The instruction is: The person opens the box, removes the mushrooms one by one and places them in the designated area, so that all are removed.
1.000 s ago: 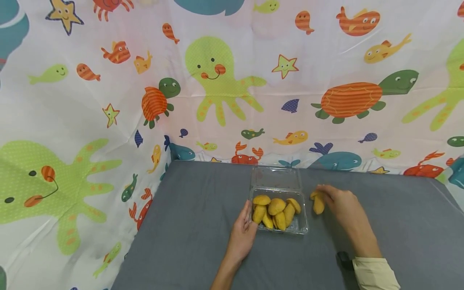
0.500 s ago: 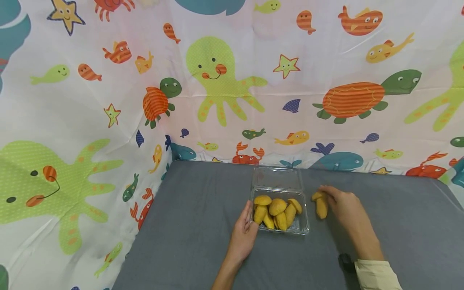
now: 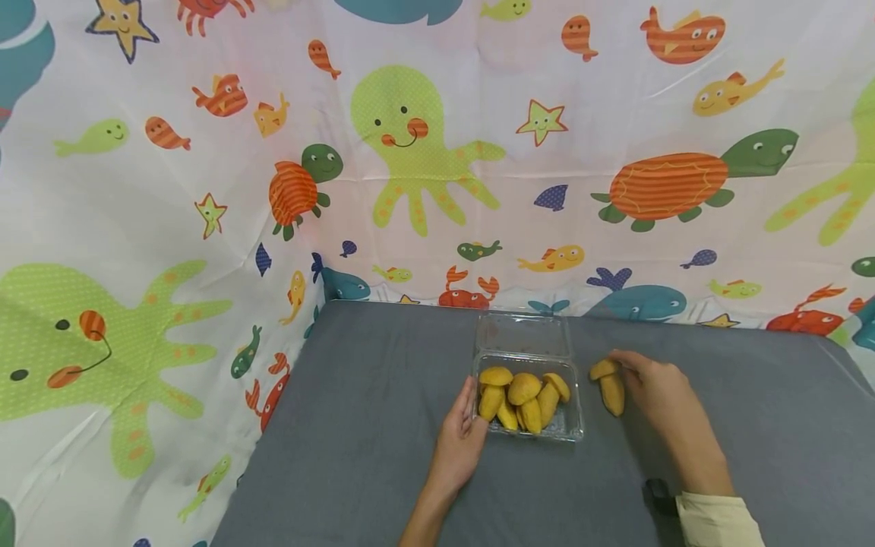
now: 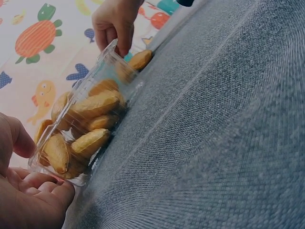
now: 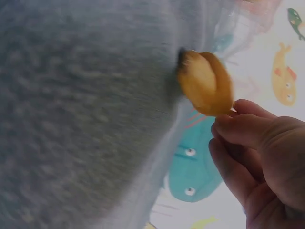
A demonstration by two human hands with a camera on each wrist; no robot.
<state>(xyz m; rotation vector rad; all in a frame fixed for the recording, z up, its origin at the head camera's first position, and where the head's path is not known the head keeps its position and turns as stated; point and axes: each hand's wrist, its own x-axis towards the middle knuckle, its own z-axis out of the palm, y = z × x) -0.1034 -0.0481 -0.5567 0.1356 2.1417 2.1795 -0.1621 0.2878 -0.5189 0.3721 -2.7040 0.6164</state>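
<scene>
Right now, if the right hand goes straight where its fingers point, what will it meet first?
Probably the open clear lid, beyond the mushroom the right hand pinches, but the height is unclear.

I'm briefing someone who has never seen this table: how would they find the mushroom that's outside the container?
On the grey cloth, find the open clear container holding several yellow mushrooms. Just right of it in the head view is the lone mushroom, its cap pinched by the person's right hand. Unlike its neighbours, it is outside the container.
</scene>
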